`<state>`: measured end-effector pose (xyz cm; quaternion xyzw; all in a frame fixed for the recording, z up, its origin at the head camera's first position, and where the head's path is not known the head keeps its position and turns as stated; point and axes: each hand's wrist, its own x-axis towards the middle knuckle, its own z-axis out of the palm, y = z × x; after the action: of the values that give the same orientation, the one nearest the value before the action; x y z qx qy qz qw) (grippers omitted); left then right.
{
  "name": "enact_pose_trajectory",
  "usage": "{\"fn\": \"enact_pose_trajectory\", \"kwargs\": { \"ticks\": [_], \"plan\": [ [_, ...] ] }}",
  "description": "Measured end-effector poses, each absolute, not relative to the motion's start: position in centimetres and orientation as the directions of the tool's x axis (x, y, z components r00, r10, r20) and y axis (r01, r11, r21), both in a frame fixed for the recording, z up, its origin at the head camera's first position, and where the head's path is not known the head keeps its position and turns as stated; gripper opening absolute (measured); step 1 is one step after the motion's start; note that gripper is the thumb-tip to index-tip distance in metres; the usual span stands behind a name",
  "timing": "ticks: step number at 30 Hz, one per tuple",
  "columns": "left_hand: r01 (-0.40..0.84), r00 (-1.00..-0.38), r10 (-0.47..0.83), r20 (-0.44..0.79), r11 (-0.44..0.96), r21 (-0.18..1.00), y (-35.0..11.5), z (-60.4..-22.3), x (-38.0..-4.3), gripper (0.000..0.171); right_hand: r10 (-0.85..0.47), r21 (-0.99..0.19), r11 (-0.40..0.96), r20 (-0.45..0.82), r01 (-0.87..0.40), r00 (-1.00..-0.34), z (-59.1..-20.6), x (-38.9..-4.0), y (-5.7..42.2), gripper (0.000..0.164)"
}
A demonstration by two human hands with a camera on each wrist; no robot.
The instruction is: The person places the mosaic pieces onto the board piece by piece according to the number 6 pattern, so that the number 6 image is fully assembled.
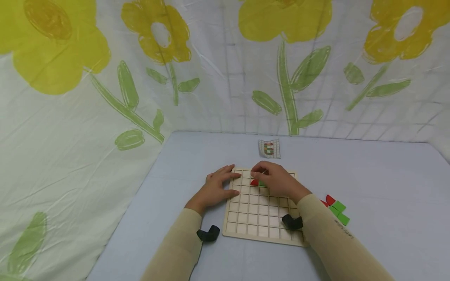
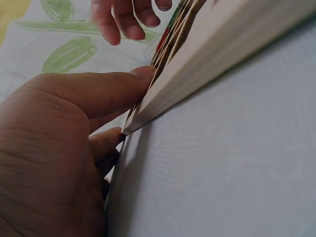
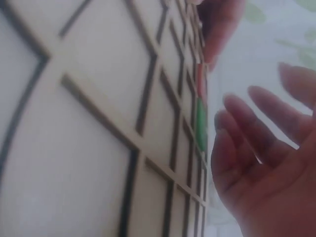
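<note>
A pale wooden grid board (image 1: 242, 218) lies on the table. My left hand (image 1: 212, 191) rests along its left edge with fingers spread; in the left wrist view the thumb (image 2: 113, 91) touches the frame. A red piece (image 1: 254, 182) with a curved side and a green piece (image 1: 261, 184) sit side by side in cells near the top. Over them hovers my right hand (image 1: 277, 180), partly covering the green one in the head view. Its loosely bent fingers (image 3: 242, 123) show nothing between them in the right wrist view.
Right of the board, several loose green pieces (image 1: 339, 206) and red pieces (image 1: 330, 200) lie close together beside the right forearm. A small paper card (image 1: 269, 148) with a printed grid pattern lies behind the board. A flower-printed curtain (image 1: 218, 78) hangs past the table's far edge.
</note>
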<state>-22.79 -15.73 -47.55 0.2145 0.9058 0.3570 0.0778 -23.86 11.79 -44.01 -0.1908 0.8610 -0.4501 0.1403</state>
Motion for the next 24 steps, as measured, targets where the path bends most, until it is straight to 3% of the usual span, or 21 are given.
{"fn": "enact_pose_trajectory", "kwargs": {
  "ticks": [8, 17, 24],
  "plan": [
    [0.328, -0.899, 0.438, 0.006, 0.664, 0.672, -15.6, -47.6, -22.8, 0.060, -0.462, -0.936, 0.330, -0.047, -0.122, -0.886, -42.8, -23.3, 13.0, 0.057],
    [0.314, -0.901, 0.432, -0.017, 0.682, 0.661, -15.6, -47.8, -22.9, 0.060, -0.444, -0.972, 0.219, -0.018, -0.089, -0.896, -41.7, -22.3, 14.7, 0.061],
    [0.317, -0.903, 0.430, -0.010, 0.681, 0.660, -15.6, -47.9, -22.9, 0.061, -0.443, -0.960, 0.226, 0.048, -0.163, -0.895, -40.6, -21.2, 16.2, 0.062]
  ]
}}
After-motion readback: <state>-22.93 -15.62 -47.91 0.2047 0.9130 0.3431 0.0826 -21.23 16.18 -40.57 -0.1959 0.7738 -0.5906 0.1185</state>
